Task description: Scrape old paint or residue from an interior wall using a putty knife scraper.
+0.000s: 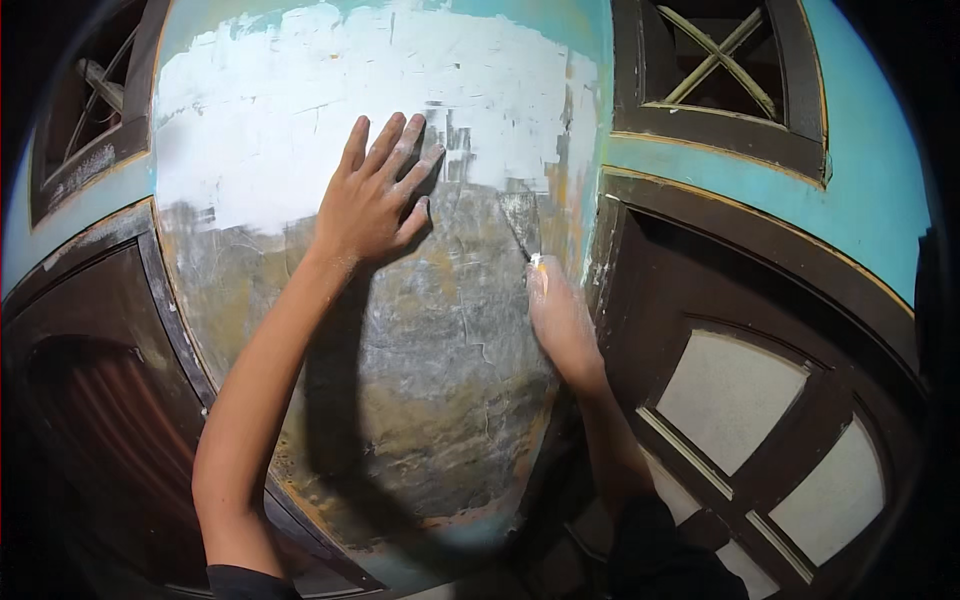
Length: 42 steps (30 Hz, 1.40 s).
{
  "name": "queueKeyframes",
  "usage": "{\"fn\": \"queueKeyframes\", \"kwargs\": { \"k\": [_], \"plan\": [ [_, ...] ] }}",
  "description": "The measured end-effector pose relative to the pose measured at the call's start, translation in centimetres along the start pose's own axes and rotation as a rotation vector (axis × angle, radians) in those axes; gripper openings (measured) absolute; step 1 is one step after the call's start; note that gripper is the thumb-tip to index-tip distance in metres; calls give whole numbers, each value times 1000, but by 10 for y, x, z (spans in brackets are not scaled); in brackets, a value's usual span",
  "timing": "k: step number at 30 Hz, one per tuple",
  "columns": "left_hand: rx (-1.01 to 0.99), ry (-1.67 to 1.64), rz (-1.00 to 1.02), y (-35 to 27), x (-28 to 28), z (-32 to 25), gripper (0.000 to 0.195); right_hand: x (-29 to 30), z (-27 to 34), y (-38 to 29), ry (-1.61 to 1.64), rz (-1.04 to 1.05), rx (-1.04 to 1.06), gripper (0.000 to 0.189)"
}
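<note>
My left hand (382,187) lies on the wall with its fingers spread, near the lower edge of the white filler coat (277,127), and holds nothing. Some white residue marks its fingertips. To the right, my right hand (562,315) is closed around the handle of a putty knife (523,217), whose blade points up against the wall just below the white coat. White paste shows at the base of the blade. Below the coat, the bare cement wall (420,330) is grey and brown, with cracks. Thin grey patches break up the white between the hands.
A dark wooden door frame (180,315) borders the wall at left; a dark door with pale panels (731,397) stands at right. Above each door is a framed vent opening, the right one with crossed slats (720,56). Turquoise paint (862,150) covers the outer wall.
</note>
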<state>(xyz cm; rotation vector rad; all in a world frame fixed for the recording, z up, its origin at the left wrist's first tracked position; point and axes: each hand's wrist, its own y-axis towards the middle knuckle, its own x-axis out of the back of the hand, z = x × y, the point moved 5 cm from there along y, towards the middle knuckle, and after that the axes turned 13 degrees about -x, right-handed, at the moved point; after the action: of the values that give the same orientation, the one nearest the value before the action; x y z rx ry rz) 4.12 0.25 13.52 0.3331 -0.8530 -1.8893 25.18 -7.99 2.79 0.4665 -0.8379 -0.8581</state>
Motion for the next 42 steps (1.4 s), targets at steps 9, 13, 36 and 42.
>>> {"fn": "queueKeyframes", "kwargs": {
  "k": [9, 13, 36, 42],
  "plan": [
    [-8, 43, 15, -1, 1, 1, 60, -5, 17, 7, 42, 3, 12, 29],
    [-3, 43, 31, -5, 0, 0, 60, -23, 6, -20, -28, 96, -88, 29],
    [-31, 96, 8, -2, 0, -1, 63, -26, 29, 1, 184, 80, -43, 32],
    [-17, 71, 29, -4, -2, 0, 63, -24, 25, -17, 121, 95, -56, 33]
  ]
}}
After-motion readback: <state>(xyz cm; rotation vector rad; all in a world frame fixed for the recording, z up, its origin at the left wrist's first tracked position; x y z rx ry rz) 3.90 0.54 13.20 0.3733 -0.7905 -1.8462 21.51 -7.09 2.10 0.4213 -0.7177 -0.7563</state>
